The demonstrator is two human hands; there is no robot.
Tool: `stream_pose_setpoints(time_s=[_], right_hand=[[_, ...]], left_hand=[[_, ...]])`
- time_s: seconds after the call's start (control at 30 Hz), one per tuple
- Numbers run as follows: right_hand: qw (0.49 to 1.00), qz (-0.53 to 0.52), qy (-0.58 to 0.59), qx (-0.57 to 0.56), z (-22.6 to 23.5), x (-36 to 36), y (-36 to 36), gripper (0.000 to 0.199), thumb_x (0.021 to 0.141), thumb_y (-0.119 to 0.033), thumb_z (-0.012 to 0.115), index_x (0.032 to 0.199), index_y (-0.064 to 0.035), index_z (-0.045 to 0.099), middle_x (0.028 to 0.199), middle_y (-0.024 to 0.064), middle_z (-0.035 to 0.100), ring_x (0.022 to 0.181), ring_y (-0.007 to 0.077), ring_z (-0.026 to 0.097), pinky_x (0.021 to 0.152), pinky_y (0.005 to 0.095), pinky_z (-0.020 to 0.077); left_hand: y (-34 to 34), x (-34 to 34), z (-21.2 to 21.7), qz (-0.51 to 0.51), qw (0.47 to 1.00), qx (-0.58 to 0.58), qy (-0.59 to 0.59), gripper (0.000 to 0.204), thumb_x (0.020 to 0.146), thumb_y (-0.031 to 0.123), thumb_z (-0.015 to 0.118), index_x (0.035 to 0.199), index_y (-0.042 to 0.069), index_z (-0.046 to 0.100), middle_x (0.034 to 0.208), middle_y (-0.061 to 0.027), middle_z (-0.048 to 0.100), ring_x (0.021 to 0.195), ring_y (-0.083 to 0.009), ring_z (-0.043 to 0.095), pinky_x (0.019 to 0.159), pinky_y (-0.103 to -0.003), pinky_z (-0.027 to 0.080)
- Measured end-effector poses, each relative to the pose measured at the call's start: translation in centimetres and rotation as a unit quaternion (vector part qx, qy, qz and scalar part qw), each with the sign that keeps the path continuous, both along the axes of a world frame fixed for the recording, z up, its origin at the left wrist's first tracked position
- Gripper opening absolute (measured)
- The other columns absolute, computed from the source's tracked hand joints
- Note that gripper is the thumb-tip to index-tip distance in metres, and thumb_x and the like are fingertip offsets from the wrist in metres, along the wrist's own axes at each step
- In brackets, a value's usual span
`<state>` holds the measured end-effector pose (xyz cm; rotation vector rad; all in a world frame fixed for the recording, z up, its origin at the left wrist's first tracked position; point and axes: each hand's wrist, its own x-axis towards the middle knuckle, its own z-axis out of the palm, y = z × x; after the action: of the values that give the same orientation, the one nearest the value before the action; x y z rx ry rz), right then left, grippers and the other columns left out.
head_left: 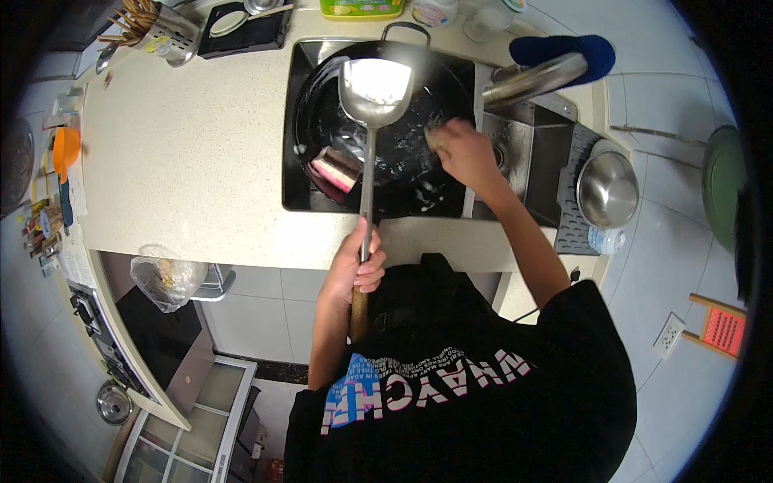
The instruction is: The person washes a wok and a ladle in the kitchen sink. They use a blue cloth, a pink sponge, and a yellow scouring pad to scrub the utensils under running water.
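Observation:
My left hand (357,266) is closed round the handle of a metal wok spatula (371,145). Its broad, shiny blade is held up over a large dark wok (304,121) that sits in the sink. Over the wok's right side is my right hand (467,157), slightly blurred, fingers closed on a small brownish-grey scourer (436,137). Water and whitish suds show on the wok's inside. A sponge (335,171) with pink, white and dark layers lies at the wok's lower left, left of the spatula handle.
The metal faucet (538,79) reaches in from the right, beside a dark blue padded thing (592,60). Right of the second basin (543,153) rests a steel bowl (608,190). A chopstick holder (171,36) and a black tray (266,32) stand at the back left of the counter (185,145).

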<state>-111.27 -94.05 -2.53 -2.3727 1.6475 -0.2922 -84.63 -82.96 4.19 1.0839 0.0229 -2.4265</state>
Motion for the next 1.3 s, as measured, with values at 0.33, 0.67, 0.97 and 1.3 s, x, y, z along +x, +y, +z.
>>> stream_pose_setpoints(time_s=[0.33,0.67,0.97,1.3], right_hand=[[0.981,-0.131,-0.137,0.037,3.1,0.8,2.3,0.029,0.079,-0.031,0.069,0.098,-0.01,0.067,0.087,0.0082,0.061,0.078,0.0276,0.061,0.067,0.0366,0.0502],[0.89,-0.314,-0.307,0.121,4.4,-6.1,11.5,0.044,0.079,-0.029,0.073,0.109,0.0009,0.063,0.098,0.0161,0.066,0.085,0.017,0.064,0.077,0.0298,0.0502],[0.761,-0.342,-0.539,0.117,2.8,-2.6,13.8,0.034,0.088,-0.024,0.064,0.111,0.001,0.056,0.096,0.0069,0.063,0.087,0.0113,0.058,0.078,0.0256,0.0463],[0.884,-0.04,-0.405,0.231,6.4,-0.8,10.8,0.062,0.079,-0.018,0.064,0.133,-0.0117,0.036,0.077,0.0136,0.062,0.074,0.021,0.064,0.065,0.0325,0.0501]], left_hand=[[2.8,-1.1,0.1,-0.293,0.595,-0.342,-0.666,0.039,0.094,0.038,0.049,0.083,0.001,0.049,0.061,-0.0252,0.057,0.058,-0.0454,0.056,0.052,-0.051,0.043],[3.8,-1.4,2.3,-0.163,0.926,-0.156,-0.304,0.039,0.093,0.042,0.051,0.076,0.008,0.045,0.049,-0.0008,0.04,0.035,-0.0119,0.036,0.033,-0.026,0.028],[7.5,-1.9,1.4,-0.067,0.989,0.035,-0.129,0.053,0.093,0.061,0.031,0.069,0.014,0.037,0.046,0.0064,0.025,0.033,-0.0031,0.019,0.03,-0.02,0.016],[10.7,-3.9,3.6,-0.072,0.984,-0.035,-0.161,0.056,0.095,0.06,0.024,0.067,0.013,0.037,0.044,0.0057,0.026,0.031,-0.0049,0.019,0.029,-0.02,0.017]])
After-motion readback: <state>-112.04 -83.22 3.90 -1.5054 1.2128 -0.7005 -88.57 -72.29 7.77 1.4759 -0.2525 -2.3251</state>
